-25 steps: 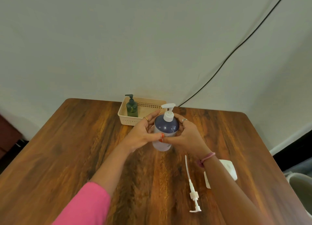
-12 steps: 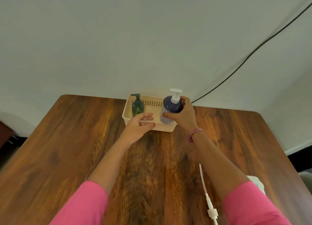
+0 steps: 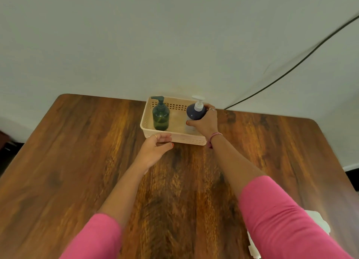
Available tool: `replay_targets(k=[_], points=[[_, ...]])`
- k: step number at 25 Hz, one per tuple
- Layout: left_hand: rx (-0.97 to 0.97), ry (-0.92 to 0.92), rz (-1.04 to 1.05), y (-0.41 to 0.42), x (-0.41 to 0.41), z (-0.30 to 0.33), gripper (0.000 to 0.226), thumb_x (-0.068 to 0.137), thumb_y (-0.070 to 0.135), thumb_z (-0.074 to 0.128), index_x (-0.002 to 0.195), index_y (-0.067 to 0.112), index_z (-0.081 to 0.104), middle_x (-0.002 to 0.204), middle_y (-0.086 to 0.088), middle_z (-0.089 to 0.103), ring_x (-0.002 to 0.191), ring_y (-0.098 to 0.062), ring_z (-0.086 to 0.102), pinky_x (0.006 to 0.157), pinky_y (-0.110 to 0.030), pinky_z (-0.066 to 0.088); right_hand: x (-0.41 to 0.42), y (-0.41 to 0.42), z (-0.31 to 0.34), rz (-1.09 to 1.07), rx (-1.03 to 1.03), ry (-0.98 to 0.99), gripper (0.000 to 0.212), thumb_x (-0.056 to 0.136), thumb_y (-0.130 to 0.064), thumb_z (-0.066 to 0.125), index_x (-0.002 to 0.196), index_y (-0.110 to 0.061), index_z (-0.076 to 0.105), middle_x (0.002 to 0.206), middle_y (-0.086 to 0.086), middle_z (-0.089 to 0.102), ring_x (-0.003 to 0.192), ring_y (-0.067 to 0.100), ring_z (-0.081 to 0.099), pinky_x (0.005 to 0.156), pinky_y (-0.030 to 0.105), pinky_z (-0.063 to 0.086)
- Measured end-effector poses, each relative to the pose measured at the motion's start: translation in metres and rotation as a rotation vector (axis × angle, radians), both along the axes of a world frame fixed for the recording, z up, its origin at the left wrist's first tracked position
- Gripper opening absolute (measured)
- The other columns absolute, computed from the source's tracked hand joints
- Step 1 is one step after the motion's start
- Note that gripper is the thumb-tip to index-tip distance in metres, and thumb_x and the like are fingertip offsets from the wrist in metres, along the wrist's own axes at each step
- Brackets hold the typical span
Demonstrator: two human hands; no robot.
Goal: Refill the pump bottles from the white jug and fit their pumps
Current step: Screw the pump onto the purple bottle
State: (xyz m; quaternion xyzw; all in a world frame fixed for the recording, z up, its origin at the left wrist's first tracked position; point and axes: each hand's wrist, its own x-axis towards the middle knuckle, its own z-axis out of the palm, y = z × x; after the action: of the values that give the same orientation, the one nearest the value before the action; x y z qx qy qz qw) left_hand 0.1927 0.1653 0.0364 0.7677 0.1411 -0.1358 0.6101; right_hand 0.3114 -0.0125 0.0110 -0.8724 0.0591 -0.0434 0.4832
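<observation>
Since half a second ago, the blue pump bottle has come down into the cream basket, standing upright at its right end with the right hand curled round its body. Left of that hand, across a gap, stands the green pump bottle. Nearer the person, the left hand rests at the basket's front wall, fingers loosely bent, holding nothing.
</observation>
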Motion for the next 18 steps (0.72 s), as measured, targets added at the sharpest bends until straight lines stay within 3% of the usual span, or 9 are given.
replay_targets(k=[3,10,12,14,16,17,18], points=[[0.007,0.021,0.013,-0.001,0.0,-0.009,0.033,0.088,0.015,0.066,0.12,0.02,0.061,0.113,0.005,0.066,0.104,-0.01,0.061,0.095,-0.033,0.05,0.006,0.002,-0.012,0.015,-0.026,0.036,0.08,0.052,-0.013,0.09,0.119,-0.01,0.045,0.117,0.006,0.05,0.108,0.02,0.052,0.085,0.021,0.044],[0.012,0.054,0.011,-0.006,-0.004,-0.019,0.029,0.089,0.017,0.065,0.117,0.024,0.06,0.112,0.007,0.065,0.104,-0.009,0.06,0.096,-0.033,0.049,0.009,0.0,-0.027,0.064,-0.066,0.12,0.087,0.056,-0.028,0.089,0.128,-0.014,0.043,0.126,0.004,0.055,0.115,0.021,0.054,0.097,0.035,0.049],[0.034,0.04,0.016,-0.009,-0.009,-0.018,0.029,0.089,0.017,0.065,0.116,0.024,0.06,0.111,0.008,0.065,0.102,-0.005,0.06,0.09,-0.027,0.049,0.008,-0.001,-0.023,0.099,-0.083,0.16,0.089,0.057,-0.028,0.089,0.131,-0.012,0.041,0.129,0.006,0.053,0.118,0.023,0.052,0.101,0.037,0.046],[0.062,0.021,0.01,-0.01,-0.017,-0.016,0.028,0.089,0.017,0.064,0.116,0.024,0.06,0.11,0.01,0.064,0.099,-0.002,0.059,0.081,-0.019,0.046,0.0,-0.003,-0.016,0.119,-0.083,0.17,0.086,0.061,-0.02,0.088,0.132,-0.008,0.04,0.132,0.008,0.049,0.121,0.023,0.049,0.104,0.03,0.042],[0.057,-0.009,0.009,-0.012,-0.029,-0.014,0.028,0.089,0.015,0.064,0.116,0.023,0.061,0.109,0.011,0.064,0.099,-0.002,0.059,0.08,-0.017,0.045,-0.016,-0.008,-0.003,0.106,-0.109,0.106,0.079,0.065,-0.012,0.083,0.132,-0.005,0.041,0.135,0.012,0.043,0.123,0.023,0.044,0.101,0.011,0.031],[0.052,-0.025,0.01,-0.013,-0.036,-0.013,0.029,0.089,0.015,0.064,0.116,0.023,0.062,0.109,0.011,0.065,0.099,-0.003,0.06,0.082,-0.017,0.045,-0.027,-0.011,0.004,0.109,-0.14,0.055,0.073,0.068,-0.01,0.079,0.132,-0.005,0.043,0.136,0.015,0.042,0.125,0.025,0.041,0.102,0.009,0.027],[0.047,-0.039,0.013,-0.015,-0.043,-0.012,0.029,0.089,0.014,0.063,0.116,0.024,0.062,0.109,0.011,0.065,0.099,-0.002,0.06,0.083,-0.016,0.045,-0.039,-0.016,0.01,0.122,-0.141,0.004,0.069,0.07,-0.009,0.076,0.131,-0.005,0.043,0.136,0.016,0.043,0.126,0.028,0.04,0.106,0.016,0.029]])
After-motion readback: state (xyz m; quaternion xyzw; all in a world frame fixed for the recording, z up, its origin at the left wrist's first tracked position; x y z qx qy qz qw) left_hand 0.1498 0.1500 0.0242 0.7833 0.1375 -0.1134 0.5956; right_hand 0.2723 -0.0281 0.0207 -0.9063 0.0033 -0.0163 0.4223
